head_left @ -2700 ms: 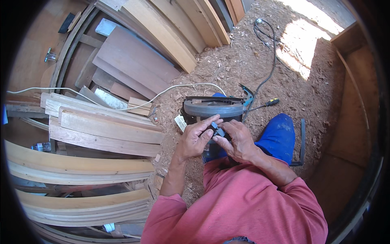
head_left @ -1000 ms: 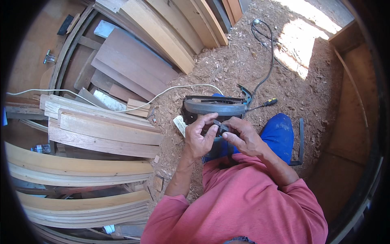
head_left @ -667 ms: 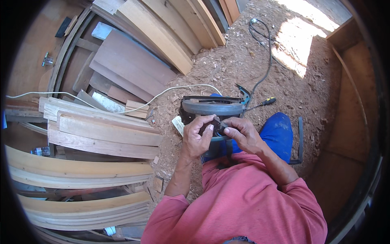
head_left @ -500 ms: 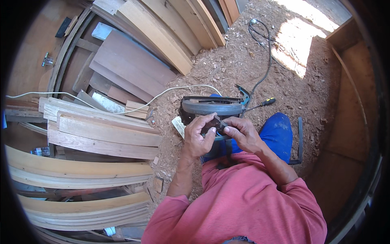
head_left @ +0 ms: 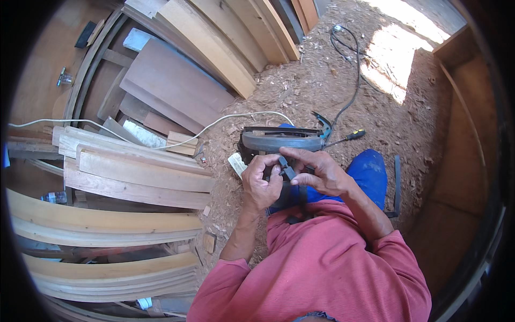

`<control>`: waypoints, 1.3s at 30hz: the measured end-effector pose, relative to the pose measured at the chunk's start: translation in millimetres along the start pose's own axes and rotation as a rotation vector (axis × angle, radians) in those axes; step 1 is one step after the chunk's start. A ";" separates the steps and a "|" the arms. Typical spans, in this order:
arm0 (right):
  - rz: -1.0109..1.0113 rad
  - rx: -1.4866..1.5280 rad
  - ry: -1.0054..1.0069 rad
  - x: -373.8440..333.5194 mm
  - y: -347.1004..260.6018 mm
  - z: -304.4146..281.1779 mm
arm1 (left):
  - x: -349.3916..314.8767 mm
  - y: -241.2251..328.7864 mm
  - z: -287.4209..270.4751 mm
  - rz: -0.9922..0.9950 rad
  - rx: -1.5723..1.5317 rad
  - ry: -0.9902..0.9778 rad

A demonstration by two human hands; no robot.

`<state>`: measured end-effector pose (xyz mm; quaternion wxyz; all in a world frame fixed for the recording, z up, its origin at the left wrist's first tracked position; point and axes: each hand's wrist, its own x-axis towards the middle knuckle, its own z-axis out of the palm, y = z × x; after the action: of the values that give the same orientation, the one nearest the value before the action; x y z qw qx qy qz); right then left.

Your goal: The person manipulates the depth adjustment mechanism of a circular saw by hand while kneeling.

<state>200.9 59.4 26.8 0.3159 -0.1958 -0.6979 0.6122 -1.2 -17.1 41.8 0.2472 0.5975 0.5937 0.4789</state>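
Between the thumb and fingers of my left hand (head_left: 261,180) is a small dark grey blocky part (head_left: 287,168), tilted, with a notched edge. My right hand (head_left: 324,173) is beside it, fingers apart, the index stretched over the part and the thumb near its lower end. Whether a dark spot between those fingers is a separate piece I cannot tell. Just beyond both hands, a black and grey power tool (head_left: 281,142) lies across in front of my blue trouser legs (head_left: 368,170); its near side is partly hidden by my hands.
A screwdriver (head_left: 354,134) with a black and yellow handle and a teal curved tool (head_left: 325,122) are right of the power tool. Stacked boards (head_left: 145,180) fill the left. A pale cord (head_left: 214,122) and black cable (head_left: 357,70) cross the shavings-covered ground (head_left: 300,91).
My right hand's fingers have spread from a pinch on the small part, the index stretching left over it. The part has turned, showing more of its face, and remains in my left hand.
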 end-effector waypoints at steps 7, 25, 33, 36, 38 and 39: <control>-0.018 0.004 -0.095 11.2 -10.9 3.4 | -6.5 -13.0 -11.8 0.000 -0.032 -0.064; -0.112 -0.263 0.110 4.9 -8.6 24.3 | 2.5 -9.5 -12.3 0.128 -0.032 -0.013; -0.057 -0.037 -0.005 6.0 -1.2 15.3 | 1.0 -12.8 -10.4 0.137 -0.046 -0.014; -0.041 -0.015 -0.027 9.4 -2.1 13.6 | 1.1 -12.6 -11.3 0.123 -0.051 -0.020; -0.071 -0.061 -0.024 10.8 -7.3 13.9 | 1.8 -12.3 -11.6 0.114 -0.046 -0.026; -0.036 -0.067 -0.016 10.4 -12.8 13.6 | 2.7 -12.4 -11.4 0.135 -0.045 -0.025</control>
<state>185.6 54.1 40.8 0.3145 -0.1888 -0.7239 0.5844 -17.4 -15.5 36.6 0.2353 0.6364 0.5379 0.5002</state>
